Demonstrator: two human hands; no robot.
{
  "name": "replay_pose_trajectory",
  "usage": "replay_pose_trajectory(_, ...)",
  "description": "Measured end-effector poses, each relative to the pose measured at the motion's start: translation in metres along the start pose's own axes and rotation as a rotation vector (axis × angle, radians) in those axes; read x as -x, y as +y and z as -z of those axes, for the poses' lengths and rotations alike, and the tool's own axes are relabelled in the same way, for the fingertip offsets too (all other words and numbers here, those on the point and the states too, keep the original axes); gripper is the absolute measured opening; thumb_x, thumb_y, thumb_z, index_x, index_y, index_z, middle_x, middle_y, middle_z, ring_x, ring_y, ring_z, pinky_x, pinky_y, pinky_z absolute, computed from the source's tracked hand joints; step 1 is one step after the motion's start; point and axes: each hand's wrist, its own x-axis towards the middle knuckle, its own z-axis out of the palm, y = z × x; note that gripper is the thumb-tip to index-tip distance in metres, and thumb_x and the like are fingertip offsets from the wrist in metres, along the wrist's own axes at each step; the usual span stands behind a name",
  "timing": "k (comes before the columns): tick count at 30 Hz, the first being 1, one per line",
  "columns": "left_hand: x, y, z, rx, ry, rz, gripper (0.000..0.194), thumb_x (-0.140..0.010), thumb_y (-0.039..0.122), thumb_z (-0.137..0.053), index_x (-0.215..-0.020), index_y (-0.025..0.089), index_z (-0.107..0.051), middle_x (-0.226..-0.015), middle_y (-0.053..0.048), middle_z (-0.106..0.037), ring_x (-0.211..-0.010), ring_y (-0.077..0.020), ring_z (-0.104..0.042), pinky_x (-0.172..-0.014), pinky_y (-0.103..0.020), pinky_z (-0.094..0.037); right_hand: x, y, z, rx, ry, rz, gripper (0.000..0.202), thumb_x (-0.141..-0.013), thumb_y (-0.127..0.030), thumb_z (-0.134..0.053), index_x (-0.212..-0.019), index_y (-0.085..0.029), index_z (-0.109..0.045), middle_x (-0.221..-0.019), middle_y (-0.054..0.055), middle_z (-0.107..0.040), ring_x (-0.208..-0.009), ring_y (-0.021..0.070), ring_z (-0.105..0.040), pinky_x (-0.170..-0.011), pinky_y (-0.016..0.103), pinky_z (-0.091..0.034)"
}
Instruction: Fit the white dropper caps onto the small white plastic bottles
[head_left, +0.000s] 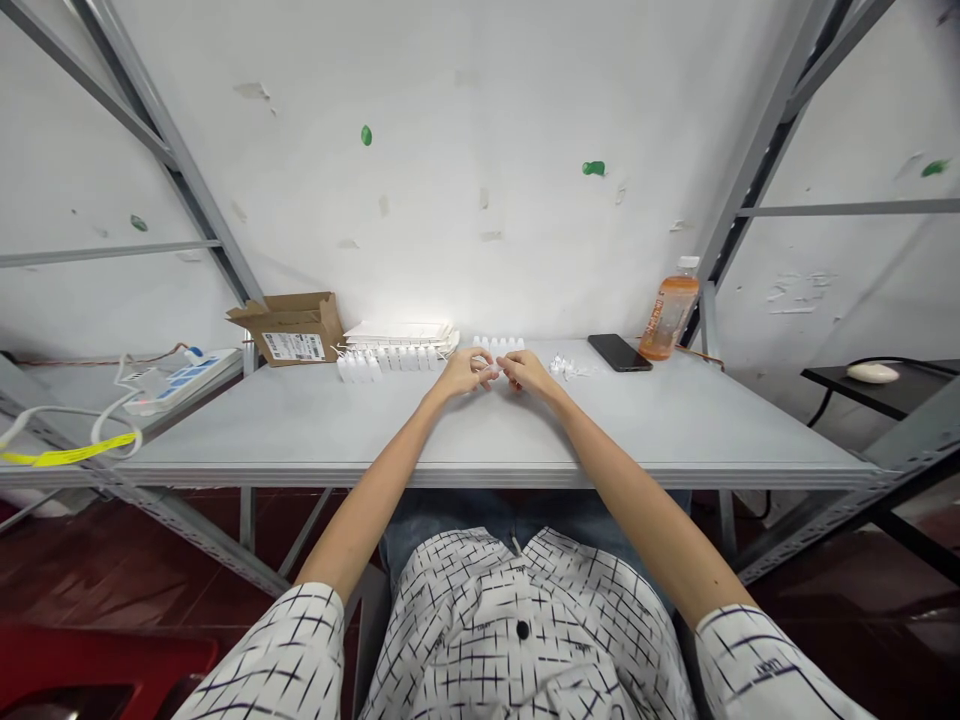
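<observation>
My left hand [470, 371] and my right hand [527, 371] meet over the middle of the grey table [495, 430], fingers pinched round a small whitish piece [493, 367] too small to make out. Just behind them stands a row of small white pieces [499, 343]. More white pieces in rows [397, 358] stand to the left of my left hand. A loose pile of tiny white parts [566, 367] lies right of my right hand.
An open cardboard box [296, 330] and a stack of white sheets [401, 333] are at the back left. A black phone [619, 353] and an orange drink bottle [670, 312] are at the back right. A power strip [184, 382] with cables lies far left.
</observation>
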Motion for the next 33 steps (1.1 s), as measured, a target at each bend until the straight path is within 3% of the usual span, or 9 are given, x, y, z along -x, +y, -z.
replay_pose_trajectory(9,-0.0002,0.0004,-0.0009,0.032,-0.022,-0.011,0.035,-0.076,0.034,-0.081,-0.091,0.017,-0.054,-0.074,-0.004,-0.073,-0.061,-0.0163,-0.071,-0.049,-0.02,-0.048,0.0,0.0008,0.0004,0.105,0.024,0.059,0.032,-0.085,-0.029,-0.049,-0.055,-0.021,-0.044,-0.043,-0.006,-0.032,-0.04,0.0099,-0.037,-0.046,0.025,-0.029)
replay_pose_trajectory(15,0.0004,0.0015,-0.0003,0.049,-0.009,0.019,0.04,-0.071,0.034,-0.085,-0.092,0.017,-0.055,-0.073,-0.001,-0.069,-0.061,-0.0177,-0.071,-0.049,-0.022,-0.05,-0.0014,0.0033,-0.0013,0.122,0.069,0.102,0.031,-0.085,-0.032,-0.053,-0.058,-0.021,-0.043,-0.047,-0.005,-0.04,-0.039,0.0096,-0.042,-0.046,0.024,-0.032)
replay_pose_trajectory(21,-0.0036,-0.0012,-0.0008,0.046,-0.054,0.07,0.044,-0.074,0.038,-0.082,-0.105,0.013,-0.065,-0.084,-0.009,-0.073,-0.065,-0.0193,-0.071,-0.051,-0.024,-0.05,-0.0043,0.0061,-0.0012,0.125,0.065,0.121,0.025,-0.086,-0.028,-0.051,-0.062,-0.02,-0.046,-0.054,-0.003,-0.051,-0.039,0.0094,-0.046,-0.046,0.023,-0.034)
replay_pose_trajectory(26,-0.0033,-0.0035,-0.0001,-0.004,-0.098,0.021,0.033,-0.078,0.042,-0.076,-0.085,0.011,-0.071,-0.087,-0.012,-0.073,-0.067,-0.0189,-0.071,-0.052,-0.024,-0.049,-0.0001,0.001,0.0012,0.144,0.037,0.085,0.032,-0.087,-0.026,-0.049,-0.056,-0.02,-0.043,-0.05,-0.004,-0.042,-0.04,0.009,-0.044,-0.045,0.023,-0.033)
replay_pose_trajectory(33,-0.0004,-0.0057,-0.0045,-0.133,0.003,-0.089,0.029,-0.08,0.035,-0.069,-0.095,0.012,-0.078,-0.076,-0.006,-0.072,-0.065,-0.017,-0.068,-0.057,-0.024,-0.049,0.0045,-0.0024,0.0044,0.053,-0.035,0.011,0.035,-0.09,-0.028,-0.049,-0.056,-0.019,-0.048,-0.046,-0.005,-0.032,-0.041,0.009,-0.035,-0.043,0.023,-0.032)
